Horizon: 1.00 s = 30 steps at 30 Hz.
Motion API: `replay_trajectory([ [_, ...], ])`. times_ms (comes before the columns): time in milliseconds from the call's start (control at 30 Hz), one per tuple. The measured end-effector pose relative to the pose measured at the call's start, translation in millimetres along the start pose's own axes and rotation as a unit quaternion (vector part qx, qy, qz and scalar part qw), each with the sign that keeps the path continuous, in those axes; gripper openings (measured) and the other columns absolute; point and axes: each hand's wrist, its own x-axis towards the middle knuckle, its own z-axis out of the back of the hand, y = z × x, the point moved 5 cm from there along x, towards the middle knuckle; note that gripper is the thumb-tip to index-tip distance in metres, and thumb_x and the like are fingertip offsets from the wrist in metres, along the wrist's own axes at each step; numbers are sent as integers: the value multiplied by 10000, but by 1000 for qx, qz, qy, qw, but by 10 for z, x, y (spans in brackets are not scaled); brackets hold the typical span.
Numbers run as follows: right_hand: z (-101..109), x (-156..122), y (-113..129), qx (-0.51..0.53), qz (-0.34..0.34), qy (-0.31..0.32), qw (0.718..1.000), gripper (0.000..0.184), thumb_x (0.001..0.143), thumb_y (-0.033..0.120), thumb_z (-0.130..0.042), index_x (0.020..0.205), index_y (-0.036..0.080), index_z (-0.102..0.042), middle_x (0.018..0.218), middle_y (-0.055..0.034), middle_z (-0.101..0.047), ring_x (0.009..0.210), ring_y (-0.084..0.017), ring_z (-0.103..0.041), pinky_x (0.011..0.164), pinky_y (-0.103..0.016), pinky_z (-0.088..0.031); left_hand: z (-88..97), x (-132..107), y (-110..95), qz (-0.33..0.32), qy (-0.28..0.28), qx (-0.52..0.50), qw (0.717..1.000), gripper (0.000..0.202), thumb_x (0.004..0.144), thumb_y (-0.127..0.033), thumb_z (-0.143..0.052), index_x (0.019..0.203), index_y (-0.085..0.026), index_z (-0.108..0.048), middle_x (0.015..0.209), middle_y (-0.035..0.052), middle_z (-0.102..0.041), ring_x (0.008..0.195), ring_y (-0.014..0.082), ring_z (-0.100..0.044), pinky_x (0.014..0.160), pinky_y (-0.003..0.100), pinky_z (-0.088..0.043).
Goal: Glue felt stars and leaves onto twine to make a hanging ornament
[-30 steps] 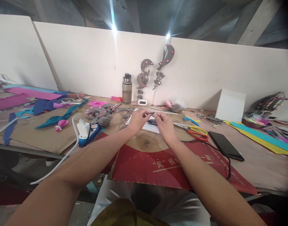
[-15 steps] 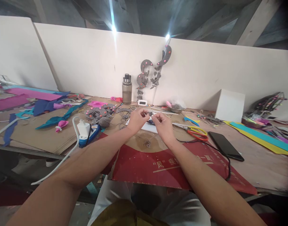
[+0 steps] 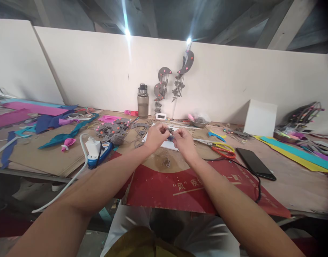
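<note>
Left hand (image 3: 155,137): fingers pressed together, pinching the left end of the small grey piece (image 3: 170,136).
Right hand (image 3: 183,141): fingers pinching the right end of the same piece.
Piece location: held between both hands, just above the white sheet (image 3: 167,145), at the middle of the table (image 3: 295,185).
Scissors (image 3: 223,150): right of the right hand, apart from it.
Phone (image 3: 255,163): further right.
Glue gun (image 3: 101,152): left, well apart.

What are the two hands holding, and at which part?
A small dark piece, pinched at its two sides by the fingertips of the left hand and right hand.
</note>
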Motion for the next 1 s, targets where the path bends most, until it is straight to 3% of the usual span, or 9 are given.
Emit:
replay_trajectory([
  [233,36,-96,155,-97,73,-36,992,114,800,315,-504,848,230,-444,654,55,-483,585,-130,-442,583,-265,-345,5,2,7,26,-2,-15,1000,63,695,-194,-577,727,-153,-613,582,-28,-576,436,71,-506,456,199,-397],
  [333,49,-105,192,-119,89,-47,988,102,790,306,-529,789,215,-483,662,42,-493,608,-131,-450,607,-272,-347,-8,3,13,36,10,-25,999,63,697,-200,-576,716,-148,-606,575,-31,-569,431,71,-507,447,198,-390],
  [567,104,-33,131,-119,68,-69,988,120,775,306,-557,731,194,-551,627,32,-516,585,-129,-451,586,-272,-345,-38,-12,-19,49,29,-56,997,44,711,-164,-553,701,-142,-590,534,-38,-561,451,83,-557,515,207,-439],
  [1000,133,12,74,-92,23,-78,992,199,731,356,-602,628,197,-537,601,30,-532,585,-129,-457,596,-276,-348,-84,-32,-18,72,54,-133,987,23,718,-140,-566,695,-138,-569,516,-45,-557,423,80,-547,488,209,-461],
])
